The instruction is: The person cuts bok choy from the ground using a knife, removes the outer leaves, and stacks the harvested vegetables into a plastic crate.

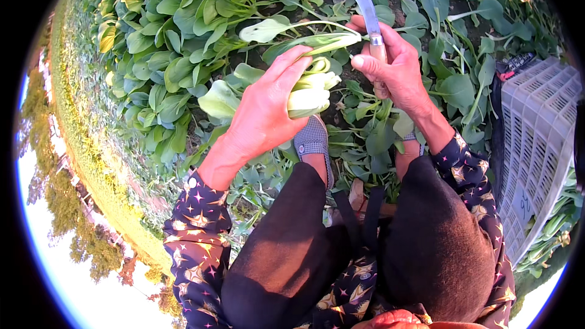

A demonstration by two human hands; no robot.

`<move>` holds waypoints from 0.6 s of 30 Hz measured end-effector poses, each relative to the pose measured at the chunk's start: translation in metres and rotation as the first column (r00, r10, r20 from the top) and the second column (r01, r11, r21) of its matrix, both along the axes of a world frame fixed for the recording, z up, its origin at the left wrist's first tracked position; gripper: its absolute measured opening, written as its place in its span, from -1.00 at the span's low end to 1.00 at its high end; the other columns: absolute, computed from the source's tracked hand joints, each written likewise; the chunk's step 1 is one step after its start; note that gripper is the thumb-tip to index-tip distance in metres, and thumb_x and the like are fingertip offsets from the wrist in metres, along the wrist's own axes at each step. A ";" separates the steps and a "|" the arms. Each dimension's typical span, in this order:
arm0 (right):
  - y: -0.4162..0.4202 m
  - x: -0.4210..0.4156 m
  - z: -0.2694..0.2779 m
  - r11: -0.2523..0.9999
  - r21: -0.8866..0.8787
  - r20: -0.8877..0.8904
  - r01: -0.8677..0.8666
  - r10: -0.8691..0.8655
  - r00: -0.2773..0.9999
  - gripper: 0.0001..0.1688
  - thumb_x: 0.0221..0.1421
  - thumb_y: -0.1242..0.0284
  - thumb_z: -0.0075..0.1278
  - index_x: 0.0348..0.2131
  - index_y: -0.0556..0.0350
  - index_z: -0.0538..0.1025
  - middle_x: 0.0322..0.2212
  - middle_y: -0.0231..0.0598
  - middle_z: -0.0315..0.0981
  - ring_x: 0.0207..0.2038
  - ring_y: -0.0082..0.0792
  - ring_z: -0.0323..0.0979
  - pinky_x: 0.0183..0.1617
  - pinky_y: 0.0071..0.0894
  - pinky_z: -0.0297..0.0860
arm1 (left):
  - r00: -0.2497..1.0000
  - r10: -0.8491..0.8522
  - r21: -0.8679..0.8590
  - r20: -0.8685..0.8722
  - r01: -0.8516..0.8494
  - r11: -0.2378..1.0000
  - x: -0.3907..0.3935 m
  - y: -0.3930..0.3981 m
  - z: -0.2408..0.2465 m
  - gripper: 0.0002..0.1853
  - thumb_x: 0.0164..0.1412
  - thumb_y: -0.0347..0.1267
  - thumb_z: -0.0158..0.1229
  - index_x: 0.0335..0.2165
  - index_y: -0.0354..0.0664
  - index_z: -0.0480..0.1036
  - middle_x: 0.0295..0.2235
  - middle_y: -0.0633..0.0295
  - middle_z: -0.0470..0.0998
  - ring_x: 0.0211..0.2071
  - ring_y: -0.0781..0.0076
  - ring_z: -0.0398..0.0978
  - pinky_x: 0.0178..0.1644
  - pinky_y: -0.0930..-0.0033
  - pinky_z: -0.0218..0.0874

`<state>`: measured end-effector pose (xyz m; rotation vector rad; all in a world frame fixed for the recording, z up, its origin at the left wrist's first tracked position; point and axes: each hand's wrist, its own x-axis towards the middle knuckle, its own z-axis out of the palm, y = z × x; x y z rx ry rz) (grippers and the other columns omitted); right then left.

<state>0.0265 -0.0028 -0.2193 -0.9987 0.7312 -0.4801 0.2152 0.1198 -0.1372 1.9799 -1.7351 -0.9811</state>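
My left hand (pixel 263 100) is closed around several cut heads of leafy greens that look like bok choy (pixel 310 100), their pale stem ends pointing right. One more slender plant (pixel 336 45) lies along the top of my left fingers, and its base reaches the fingers of my right hand (pixel 397 64). That hand grips the wooden handle (pixel 378 71) of a curved harvesting knife (pixel 363 2), whose blade points up and bends left. Whether my right fingers also pinch the plant's base cannot be told.
Uncut greens (pixel 169 45) grow thickly at upper left. Loose leaves (pixel 457 89) cover the soil at right. A grey plastic crate (pixel 532 146) stands tilted by my right arm, with more greens (pixel 548 233) beyond it. My checked shoe (pixel 313 139) rests among leaves, below my hands.
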 end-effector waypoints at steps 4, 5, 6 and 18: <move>-0.012 -0.007 0.002 0.995 0.052 0.065 0.089 -0.092 0.994 -0.64 0.12 0.48 0.15 -0.09 0.22 0.50 -0.53 -0.54 0.39 -0.63 -0.74 0.16 -0.60 -0.73 0.10 | 0.965 -0.015 -0.007 -0.261 0.014 1.000 -0.005 -0.008 0.001 -0.14 -0.30 -0.47 0.37 0.11 -0.19 0.33 0.16 0.04 0.29 0.18 0.14 0.27 0.24 0.21 0.10; -0.019 -0.015 0.000 0.994 0.051 0.068 0.098 -0.101 0.993 -0.68 0.13 0.46 0.14 -0.12 0.23 0.52 -0.61 -0.58 0.33 -0.65 -0.75 0.14 -0.62 -0.73 0.07 | 0.955 -0.055 -0.044 -0.291 0.044 0.998 -0.006 -0.012 0.004 -0.13 -0.31 -0.48 0.38 0.11 -0.16 0.33 0.17 0.03 0.28 0.20 0.14 0.24 0.24 0.20 0.09; -0.029 -0.022 0.007 0.980 -0.070 -0.027 0.185 -0.187 0.982 -0.69 0.11 0.43 0.17 -0.16 0.22 0.54 -0.65 -0.62 0.28 -0.67 -0.77 0.12 -0.62 -0.75 0.04 | 0.945 -0.040 -0.037 -0.325 0.029 0.999 -0.006 -0.011 0.006 -0.12 -0.31 -0.48 0.40 0.12 -0.18 0.32 0.16 0.04 0.29 0.17 0.17 0.29 0.22 0.21 0.12; -0.046 0.026 0.046 0.899 -0.260 -0.215 -0.352 0.301 0.929 -0.64 0.04 0.22 0.21 -0.36 0.17 0.55 -0.70 -0.64 0.11 -0.63 -0.72 0.05 -0.57 -0.59 -0.02 | 0.311 0.579 0.460 -0.753 -0.380 0.802 0.023 -0.016 -0.024 -0.23 -0.26 -0.44 0.40 0.01 -0.37 0.30 -0.11 0.08 0.49 -0.10 0.26 0.50 0.03 0.24 0.35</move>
